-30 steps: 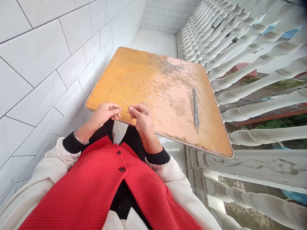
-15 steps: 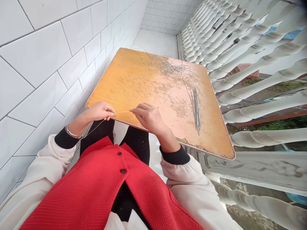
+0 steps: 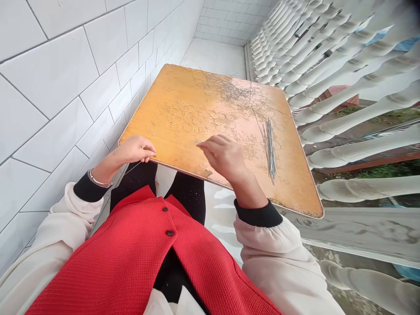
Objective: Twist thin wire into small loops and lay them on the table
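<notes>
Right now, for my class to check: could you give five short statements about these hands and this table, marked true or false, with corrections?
1. The left hand pinches a thin wire. True.
2. The right hand rests in the lap. False: it is up at the table.
3. The wire rings lie on the table. True.
4. A bracelet circles the right wrist. False: it circles the left.
5. The bundle of straight wires lies right of the wire rings. True.
</notes>
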Motion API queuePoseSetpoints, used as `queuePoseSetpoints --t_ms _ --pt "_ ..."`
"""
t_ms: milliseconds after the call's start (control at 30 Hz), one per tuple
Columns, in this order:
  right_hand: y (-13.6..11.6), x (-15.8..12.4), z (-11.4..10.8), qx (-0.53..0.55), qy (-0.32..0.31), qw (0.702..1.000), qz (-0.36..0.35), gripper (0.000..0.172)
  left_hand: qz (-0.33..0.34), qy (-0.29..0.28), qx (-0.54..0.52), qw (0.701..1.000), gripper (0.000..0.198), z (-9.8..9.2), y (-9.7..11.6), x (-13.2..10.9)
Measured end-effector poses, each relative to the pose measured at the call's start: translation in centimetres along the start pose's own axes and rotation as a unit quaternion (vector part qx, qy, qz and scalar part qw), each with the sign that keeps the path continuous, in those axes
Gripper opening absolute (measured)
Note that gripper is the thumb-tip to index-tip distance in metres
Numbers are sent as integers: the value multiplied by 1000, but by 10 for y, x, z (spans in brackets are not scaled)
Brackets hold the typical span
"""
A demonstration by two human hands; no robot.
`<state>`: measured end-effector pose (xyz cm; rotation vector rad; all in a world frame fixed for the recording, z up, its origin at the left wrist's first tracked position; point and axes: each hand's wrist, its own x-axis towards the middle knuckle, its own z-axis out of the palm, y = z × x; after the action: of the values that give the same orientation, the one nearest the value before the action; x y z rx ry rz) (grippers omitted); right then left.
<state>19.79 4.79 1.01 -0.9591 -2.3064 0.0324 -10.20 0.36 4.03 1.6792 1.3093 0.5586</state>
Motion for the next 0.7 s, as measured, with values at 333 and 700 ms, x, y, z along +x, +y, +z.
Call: queuePoseSetpoints --t_ms 333,700 --pt "-62 -4 54 510 54 797 318 35 -2 -25 -368 929 17 59 -10 19" --pt "-73 5 55 504 60 824 251 21 31 -81 -430 899 26 73 -25 33"
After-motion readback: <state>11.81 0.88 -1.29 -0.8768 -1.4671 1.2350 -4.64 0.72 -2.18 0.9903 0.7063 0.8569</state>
